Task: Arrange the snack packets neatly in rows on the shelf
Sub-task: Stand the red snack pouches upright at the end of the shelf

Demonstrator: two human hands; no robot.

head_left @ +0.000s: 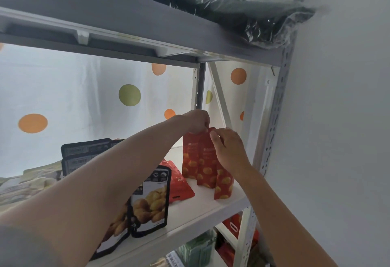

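Right of centre in the frame, three red snack packets (202, 161) stand together on the white shelf (211, 207). Both hands, left (197, 120) and right (229, 148), seemingly pinch their top seals. Light, crinkly pouches; the stiff top seal is probably the best hold.

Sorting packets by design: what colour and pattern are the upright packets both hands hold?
Red packets printed with yellow round shapes; head view.
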